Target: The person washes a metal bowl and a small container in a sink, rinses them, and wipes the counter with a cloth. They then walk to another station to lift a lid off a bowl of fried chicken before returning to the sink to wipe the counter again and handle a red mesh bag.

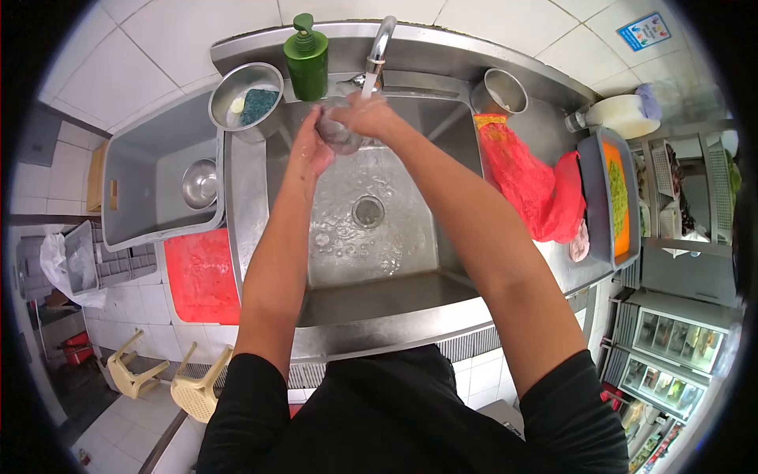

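Observation:
My left hand (312, 150) grips the left side of a small shiny, see-through bowl (339, 136) over the back of the steel sink (371, 257). From the other side, my right hand (369, 118) is closed on the bowl's upper right rim, its fingertips partly hidden by water. Water runs from the curved faucet (382, 43) onto the right hand and the bowl. Wet splashes cover the sink floor around the drain (368, 212).
Left of the sink stand a steel pot (272, 79) holding a blue-green scouring pad (258, 106), a green pump bottle (306, 67) and a grey tub (126, 174) with a metal bowl (200, 183). At right are a steel container (517, 79), red mesh bag (521, 178) and grey crate (600, 197).

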The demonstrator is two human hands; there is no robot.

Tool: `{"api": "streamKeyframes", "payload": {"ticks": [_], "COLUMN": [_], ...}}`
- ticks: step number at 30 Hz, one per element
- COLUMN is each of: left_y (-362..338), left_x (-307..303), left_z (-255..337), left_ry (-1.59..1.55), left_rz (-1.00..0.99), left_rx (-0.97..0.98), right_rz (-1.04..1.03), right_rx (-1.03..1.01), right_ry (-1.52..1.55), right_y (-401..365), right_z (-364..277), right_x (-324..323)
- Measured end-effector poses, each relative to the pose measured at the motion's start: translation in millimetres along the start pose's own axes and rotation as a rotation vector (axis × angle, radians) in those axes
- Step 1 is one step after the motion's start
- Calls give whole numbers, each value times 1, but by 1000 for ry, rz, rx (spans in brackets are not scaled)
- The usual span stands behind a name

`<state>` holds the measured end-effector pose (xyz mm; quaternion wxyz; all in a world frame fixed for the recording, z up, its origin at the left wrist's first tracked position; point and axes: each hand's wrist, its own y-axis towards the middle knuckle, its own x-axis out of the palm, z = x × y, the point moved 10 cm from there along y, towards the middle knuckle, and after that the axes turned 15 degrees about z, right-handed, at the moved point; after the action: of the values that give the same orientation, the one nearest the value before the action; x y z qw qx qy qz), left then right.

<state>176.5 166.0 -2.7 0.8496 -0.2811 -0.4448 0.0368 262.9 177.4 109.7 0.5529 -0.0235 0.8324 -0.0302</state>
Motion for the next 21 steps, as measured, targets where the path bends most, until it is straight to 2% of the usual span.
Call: {"api": "streamKeyframes", "payload": {"ticks": [2, 3, 4, 6, 7, 8, 10, 11, 13, 15, 18, 20, 21], "left_y": [-10, -14, -8, 17, 20, 24, 33, 37, 34, 23, 68, 104, 119], "left_x": [-20, -32, -42, -88, -87, -85, -73, -56, -18, 36, 59, 52, 50], "left_z": [-11, -17, -22, -35, -36, -35, -32, -32, -36, -30, -22, -24, -23], "left_ry": [-3, -4, -4, 405, 406, 414, 422, 434, 451, 137, 243, 279, 314], "left_rz": [90, 174, 176, 338, 337, 315, 289, 226, 157, 56, -58, -60, -58], "left_rx": [-55, -107, -109, -83, -83, -52, -17, -11, -14, 1, 61, 32, 23], "right_rz": [-40, 32, 110, 43, -24, -22, 330, 331, 194, 170, 137, 130, 190], "right_rx": [5, 20, 33, 67, 99, 100, -101, -99, -35, -14, 30, 57, 55], "right_ry": [-8, 110, 225, 232, 240, 240, 94, 94, 271, 325, 389, 404, 515], "right_y": [5, 9, 12, 11, 9, 7, 6, 4, 2, 0, -15, -37, -51], "right_z": [-8, -12, -14, -12, -6, -4, -15, -15, -9, 4, 27, 46, 59], "right_x": [4, -5, -18, -30, -27, -28, -64, -67, -64, -63, -73, -75, -75]}}
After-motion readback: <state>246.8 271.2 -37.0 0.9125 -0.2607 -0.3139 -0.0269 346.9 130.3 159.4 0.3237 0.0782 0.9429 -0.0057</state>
